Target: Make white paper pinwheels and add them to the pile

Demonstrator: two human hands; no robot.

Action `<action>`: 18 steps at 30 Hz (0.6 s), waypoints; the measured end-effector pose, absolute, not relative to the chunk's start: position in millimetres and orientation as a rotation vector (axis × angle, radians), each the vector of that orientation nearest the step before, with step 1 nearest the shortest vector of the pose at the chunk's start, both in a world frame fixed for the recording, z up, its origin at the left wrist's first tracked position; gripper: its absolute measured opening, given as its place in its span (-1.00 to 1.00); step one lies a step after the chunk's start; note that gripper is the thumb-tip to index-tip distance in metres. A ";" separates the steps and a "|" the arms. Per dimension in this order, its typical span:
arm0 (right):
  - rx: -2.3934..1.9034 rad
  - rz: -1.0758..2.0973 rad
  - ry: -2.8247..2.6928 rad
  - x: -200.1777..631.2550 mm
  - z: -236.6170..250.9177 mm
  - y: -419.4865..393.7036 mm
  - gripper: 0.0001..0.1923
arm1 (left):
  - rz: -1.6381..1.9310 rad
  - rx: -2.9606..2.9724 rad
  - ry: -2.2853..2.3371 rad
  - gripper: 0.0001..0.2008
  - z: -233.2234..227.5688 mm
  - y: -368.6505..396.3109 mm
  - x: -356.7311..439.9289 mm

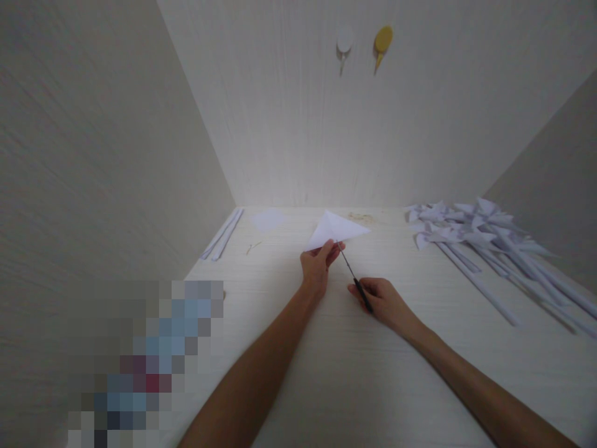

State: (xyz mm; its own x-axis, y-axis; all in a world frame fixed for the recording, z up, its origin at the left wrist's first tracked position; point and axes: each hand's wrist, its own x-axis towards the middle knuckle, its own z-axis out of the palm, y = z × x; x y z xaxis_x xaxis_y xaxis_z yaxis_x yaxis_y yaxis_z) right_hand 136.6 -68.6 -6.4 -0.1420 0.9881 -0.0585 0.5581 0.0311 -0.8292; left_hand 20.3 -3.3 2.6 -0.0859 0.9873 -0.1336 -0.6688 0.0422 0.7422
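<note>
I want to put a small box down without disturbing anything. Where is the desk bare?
Bare desk lies near the front, between the two forearms, and at the left between the left hand and the paper strips. The right side is crowded with paper pinwheels. The middle is taken by the folded paper and scissors in the right hand.

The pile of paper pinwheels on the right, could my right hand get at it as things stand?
Probably yes: bare table lies between the right hand and the pinwheel pile, but that hand is shut on scissors.
</note>
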 end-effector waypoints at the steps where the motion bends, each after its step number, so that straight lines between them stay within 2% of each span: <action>1: -1.567 0.993 -1.753 136.5 -6.7 -68.5 -0.61 | 1.490 0.530 0.786 -0.94 2.6 -3.1 20.3; 14: -1.569 0.961 -1.787 137.7 -11.7 -66.1 -0.62 | 1.497 0.538 0.788 -0.92 -1.5 0.3 15.6; 18: -1.567 0.854 -1.702 141.9 -19.7 -63.9 -0.69 | 1.548 0.504 0.818 -0.93 -2.1 8.5 6.2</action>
